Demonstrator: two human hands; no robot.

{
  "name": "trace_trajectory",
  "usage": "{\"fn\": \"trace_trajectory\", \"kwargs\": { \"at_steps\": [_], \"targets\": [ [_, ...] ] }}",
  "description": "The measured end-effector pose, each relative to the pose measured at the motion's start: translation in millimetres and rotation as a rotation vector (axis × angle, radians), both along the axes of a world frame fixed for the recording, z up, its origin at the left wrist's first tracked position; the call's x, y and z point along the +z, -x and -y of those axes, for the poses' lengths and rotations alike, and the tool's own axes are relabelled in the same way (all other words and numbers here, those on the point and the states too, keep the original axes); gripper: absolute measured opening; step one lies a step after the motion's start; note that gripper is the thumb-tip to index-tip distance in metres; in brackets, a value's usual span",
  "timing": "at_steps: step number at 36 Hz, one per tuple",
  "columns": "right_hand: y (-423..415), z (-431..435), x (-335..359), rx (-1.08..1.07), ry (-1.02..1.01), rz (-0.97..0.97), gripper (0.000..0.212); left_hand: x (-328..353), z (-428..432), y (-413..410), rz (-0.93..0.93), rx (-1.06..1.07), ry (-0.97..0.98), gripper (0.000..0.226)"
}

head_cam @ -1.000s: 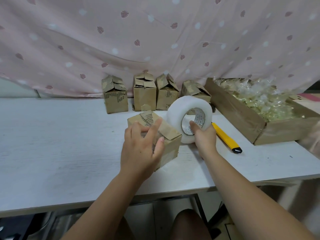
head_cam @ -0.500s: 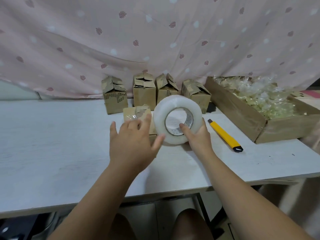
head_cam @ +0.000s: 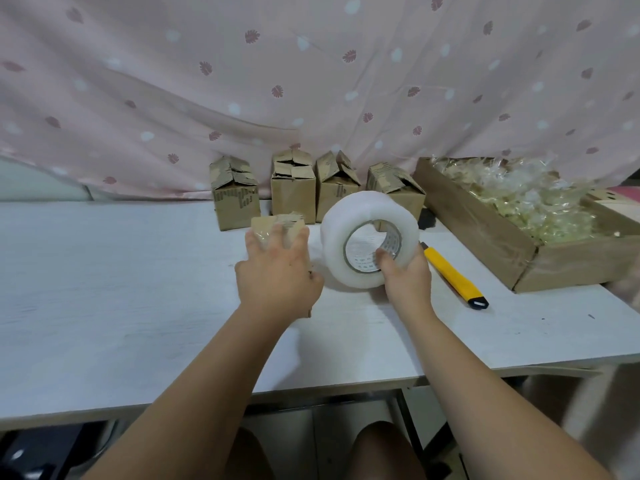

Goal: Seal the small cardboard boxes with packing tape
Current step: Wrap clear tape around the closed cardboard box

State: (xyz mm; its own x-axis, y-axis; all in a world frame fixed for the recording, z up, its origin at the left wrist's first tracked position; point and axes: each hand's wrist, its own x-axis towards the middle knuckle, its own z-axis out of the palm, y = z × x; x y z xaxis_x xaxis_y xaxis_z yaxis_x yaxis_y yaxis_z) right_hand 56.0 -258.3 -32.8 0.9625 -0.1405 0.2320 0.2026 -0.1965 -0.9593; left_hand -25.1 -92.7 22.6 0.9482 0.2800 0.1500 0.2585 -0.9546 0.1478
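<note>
Tipped up before, the small box [head_cam: 277, 223] now lies flat on the bench [head_cam: 104, 289], held under the left grip [head_cam: 277, 275]. Just right of it, the right grip [head_cam: 407, 275] clutches the tape roll [head_cam: 363, 237].

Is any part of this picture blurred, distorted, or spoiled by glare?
Head view: soft light, no hard shadows; the left hand and the small box under it slightly motion-blurred; the picture's lower right corner smeared; edges stretched by the wide lens; glints on the plastic packets.
</note>
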Motion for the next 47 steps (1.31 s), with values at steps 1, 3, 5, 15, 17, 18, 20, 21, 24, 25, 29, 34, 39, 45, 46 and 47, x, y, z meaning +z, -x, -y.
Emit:
{"fn": "trace_trajectory", "kwargs": {
  "at_steps": [1, 3, 5, 15, 17, 18, 20, 21, 24, 25, 29, 34, 39, 45, 46, 47],
  "targets": [
    [0, 1, 1, -0.008, 0.012, -0.001, 0.031, 0, -1, 1, 0.016, 0.006, 0.004, 0.065],
    [1, 5, 2, -0.031, 0.021, 0.004, 0.03, 0, -7, 2, 0.056, 0.031, 0.039, 0.064],
    [1, 10, 4, -0.055, 0.045, 0.013, 0.03, 0, -17, 3, 0.111, 0.058, 0.125, 0.064],
    [8, -3, 12, 0.008, 0.192, 0.021, 0.032, -5, -52, 28, 0.389, 0.129, 0.712, 0.06],
    [11, -14, 13, 0.04, 0.209, 0.017, 0.037, -15, -59, 32, 0.428, 0.149, 0.908, 0.056],
    [12, -19, 13, 0.055, 0.218, 0.017, 0.038, -20, -63, 34, 0.422, 0.157, 0.985, 0.054],
    [15, -27, 12, 0.075, 0.228, 0.017, 0.038, -28, -71, 38, 0.382, 0.133, 1.055, 0.055],
    [16, -29, 11, 0.077, 0.226, 0.018, 0.038, -31, -74, 39, 0.386, 0.12, 1.054, 0.055],
    [21, -32, 6, 0.085, 0.208, 0.024, 0.038, -26, -76, 41, 0.489, 0.052, 0.889, 0.061],
    [22, -33, 5, 0.094, 0.209, 0.028, 0.039, -21, -75, 41, 0.524, -0.008, 0.812, 0.064],
    [23, -33, 1, 0.117, 0.226, 0.039, 0.043, 4, -69, 39, 0.336, -0.106, 0.604, 0.064],
    [24, -34, -1, 0.105, 0.226, 0.039, 0.047, 16, -46, 28, 0.045, -0.114, 0.105, 0.054],
    [23, -32, -3, 0.129, 0.215, 0.057, 0.048, -3, -37, 18, -0.116, -0.007, -0.041, 0.101],
    [19, -29, -1, 0.27, 0.122, 0.027, 0.061, 0, -40, 17, -0.071, -0.005, 0.052, 0.081],
    [18, -28, 0, 0.299, 0.103, 0.018, 0.065, 0, -41, 18, -0.047, -0.004, 0.064, 0.081],
    [17, -28, -1, 0.322, 0.089, 0.01, 0.067, 0, -41, 19, -0.025, -0.003, 0.078, 0.08]
  ]
}}
